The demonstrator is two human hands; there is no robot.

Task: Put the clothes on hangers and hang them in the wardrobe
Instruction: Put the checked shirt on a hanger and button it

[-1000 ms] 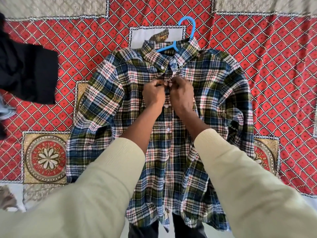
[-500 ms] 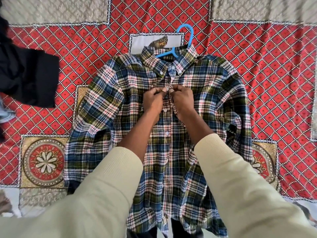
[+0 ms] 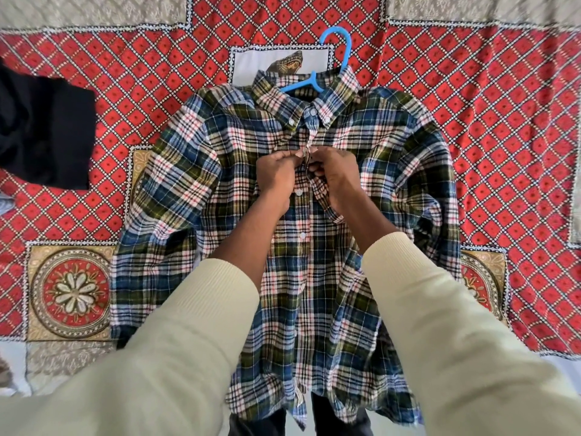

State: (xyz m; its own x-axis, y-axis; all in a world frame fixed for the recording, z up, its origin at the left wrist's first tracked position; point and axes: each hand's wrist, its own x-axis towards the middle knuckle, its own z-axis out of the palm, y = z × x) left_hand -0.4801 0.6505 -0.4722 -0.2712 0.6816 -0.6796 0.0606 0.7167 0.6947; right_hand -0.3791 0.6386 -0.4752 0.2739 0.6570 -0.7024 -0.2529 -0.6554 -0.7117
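- The plaid shirt [image 3: 195,190] lay flat, front up, on a red patterned bedspread [image 3: 490,127], collar toward the far edge and hem toward the person.
- A blue hanger [image 3: 341,55] sat inside the shirt; only its hook and part of the neck showed, sticking out past the collar onto the bedspread.
- The left hand [image 3: 276,177] pinched the placket edge from the left side, fingers curled, thumb and forefinger closed on the cloth just below the collar.
- The right hand [image 3: 336,174] pinched the facing edge from the right, fingers likewise curled round the fabric; the two grips met at the centre line, fingertips touching or nearly so.
- The point of grip lay high on the shirt's chest, below the buttoned collar; whether a button sat between the fingers could not be told.
- Below the hands, white buttons ran down the closed placket toward the hem.
- Both forearms, in cream sleeves [image 3: 163,357], crossed over the lower half of the shirt.
- A black garment [image 3: 44,130] lay on the bedspread at the far left, well apart from the shirt.
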